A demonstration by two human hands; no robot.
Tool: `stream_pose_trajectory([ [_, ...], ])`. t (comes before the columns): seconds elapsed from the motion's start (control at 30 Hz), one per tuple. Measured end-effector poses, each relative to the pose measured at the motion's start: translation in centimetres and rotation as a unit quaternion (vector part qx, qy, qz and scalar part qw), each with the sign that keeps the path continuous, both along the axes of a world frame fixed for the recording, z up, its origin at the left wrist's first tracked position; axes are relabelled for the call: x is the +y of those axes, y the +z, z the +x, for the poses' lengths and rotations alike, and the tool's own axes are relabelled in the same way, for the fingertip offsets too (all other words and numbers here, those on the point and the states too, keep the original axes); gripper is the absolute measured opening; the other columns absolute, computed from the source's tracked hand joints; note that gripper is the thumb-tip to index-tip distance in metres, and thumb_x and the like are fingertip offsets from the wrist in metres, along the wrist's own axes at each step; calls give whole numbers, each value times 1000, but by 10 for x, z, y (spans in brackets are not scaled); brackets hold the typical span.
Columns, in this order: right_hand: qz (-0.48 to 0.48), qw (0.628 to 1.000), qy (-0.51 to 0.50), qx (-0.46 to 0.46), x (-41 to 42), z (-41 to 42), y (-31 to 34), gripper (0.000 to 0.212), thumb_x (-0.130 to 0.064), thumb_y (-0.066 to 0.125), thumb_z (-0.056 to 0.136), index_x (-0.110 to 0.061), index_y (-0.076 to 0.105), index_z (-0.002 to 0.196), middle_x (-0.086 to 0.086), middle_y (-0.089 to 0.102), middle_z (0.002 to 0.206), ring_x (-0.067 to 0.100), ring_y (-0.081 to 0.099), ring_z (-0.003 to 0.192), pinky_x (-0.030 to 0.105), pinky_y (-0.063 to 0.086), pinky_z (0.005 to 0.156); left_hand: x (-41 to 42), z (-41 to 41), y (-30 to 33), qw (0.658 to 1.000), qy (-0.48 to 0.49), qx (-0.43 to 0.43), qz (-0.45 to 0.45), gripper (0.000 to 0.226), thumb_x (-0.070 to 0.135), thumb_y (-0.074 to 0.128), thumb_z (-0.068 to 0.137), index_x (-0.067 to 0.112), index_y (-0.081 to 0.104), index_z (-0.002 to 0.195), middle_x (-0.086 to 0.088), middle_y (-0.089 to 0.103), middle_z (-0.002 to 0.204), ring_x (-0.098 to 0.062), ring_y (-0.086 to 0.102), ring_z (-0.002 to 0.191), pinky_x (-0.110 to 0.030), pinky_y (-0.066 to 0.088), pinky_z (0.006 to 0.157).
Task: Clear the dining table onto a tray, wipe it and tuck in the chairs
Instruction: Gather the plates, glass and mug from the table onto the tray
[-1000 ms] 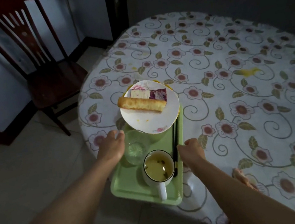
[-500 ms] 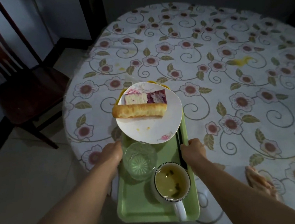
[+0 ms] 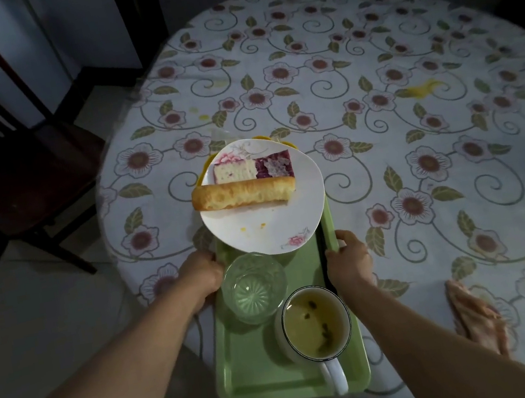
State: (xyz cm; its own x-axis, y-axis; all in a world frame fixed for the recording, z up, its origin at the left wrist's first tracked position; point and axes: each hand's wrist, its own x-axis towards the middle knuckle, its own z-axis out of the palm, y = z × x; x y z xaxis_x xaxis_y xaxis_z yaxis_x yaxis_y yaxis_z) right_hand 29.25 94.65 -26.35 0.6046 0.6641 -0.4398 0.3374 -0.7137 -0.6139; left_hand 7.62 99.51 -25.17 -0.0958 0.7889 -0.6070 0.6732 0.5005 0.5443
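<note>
The green tray (image 3: 247,368) is gripped by left hand (image 3: 201,276) and right hand (image 3: 349,260) on opposite long edges, so the loaded plate (image 3: 266,219), glass (image 3: 254,287) and mug (image 3: 315,323) are kept level at the worktop's (image 3: 381,130) near edge.

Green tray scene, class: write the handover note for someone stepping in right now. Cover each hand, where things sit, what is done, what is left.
Left hand grips the left rim of the green tray; right hand grips the right rim.
On the tray: plate with bread stick and cake slices, empty glass, mug of tea, dark chopsticks along the right side.
Done: dishes loaded.
Left: yellow stain on the tablecloth, so wipe with the pinkish cloth at the near edge; tuck in the chair, which stands pulled out.
</note>
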Motion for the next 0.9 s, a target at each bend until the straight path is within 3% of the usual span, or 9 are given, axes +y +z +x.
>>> stream_pose_trajectory([
  [0.1, 16, 1000, 6, -7, -2, -1, 0, 43, -9, 50, 91, -27, 51, 130, 7, 67, 113, 16, 54, 75, 17, 23, 48, 2, -1, 3, 998, -60, 25, -2, 33, 15, 66, 82, -4, 62, 108, -21, 64, 111, -32, 60, 105, -35, 48, 84],
  [0.2, 34, 999, 18, -17, -4, -1, 0, 42, -9, 49, 90, -29, 53, 127, -1, 63, 88, 3, 48, 59, 16, 23, 45, 6, -2, 1, 996, -81, 30, 2, 32, 16, 67, 81, -5, 64, 104, -22, 66, 109, -33, 61, 104, -39, 48, 86],
  [0.33, 66, 997, 25, -11, -6, -4, 0, 37, -4, 47, 88, -26, 59, 116, -5, 54, 72, 7, 51, 59, 18, 28, 44, 6, -1, 0, 994, -88, 58, 8, 28, 21, 66, 82, -2, 64, 98, -21, 67, 105, -32, 62, 101, -35, 48, 80],
  [0.47, 98, 995, 19, 13, -8, -4, 2, 35, -2, 47, 86, -23, 62, 108, -6, 58, 71, 11, 55, 62, 20, 37, 47, 7, -1, -1, 993, -86, 75, 0, 29, 24, 66, 83, 1, 65, 101, -19, 66, 105, -31, 62, 100, -29, 44, 73],
  [0.63, 120, 992, 17, 25, -10, -1, 6, 37, 1, 48, 86, -21, 64, 110, 1, 62, 78, 16, 56, 65, 19, 37, 48, 0, 0, -5, 996, -59, 66, -5, 35, 23, 68, 81, 4, 63, 110, -16, 66, 111, -30, 61, 105, -36, 50, 91],
  [0.77, 124, 991, 36, 24, -11, -3, 12, 38, 2, 47, 86, -22, 64, 110, 3, 65, 83, 12, 56, 62, 15, 36, 45, -8, -2, -6, 996, -48, 74, -2, 38, 24, 69, 81, 7, 62, 115, -13, 66, 114, -28, 61, 105, -35, 51, 90],
  [0.9, 122, 991, 53, 20, -10, -6, 21, 34, 4, 47, 84, -17, 65, 104, 7, 65, 78, 21, 57, 64, 25, 43, 54, -9, -6, 2, 999, -30, 42, -2, 33, 22, 71, 79, 6, 67, 108, -14, 67, 110, -28, 62, 104, -37, 50, 92],
])
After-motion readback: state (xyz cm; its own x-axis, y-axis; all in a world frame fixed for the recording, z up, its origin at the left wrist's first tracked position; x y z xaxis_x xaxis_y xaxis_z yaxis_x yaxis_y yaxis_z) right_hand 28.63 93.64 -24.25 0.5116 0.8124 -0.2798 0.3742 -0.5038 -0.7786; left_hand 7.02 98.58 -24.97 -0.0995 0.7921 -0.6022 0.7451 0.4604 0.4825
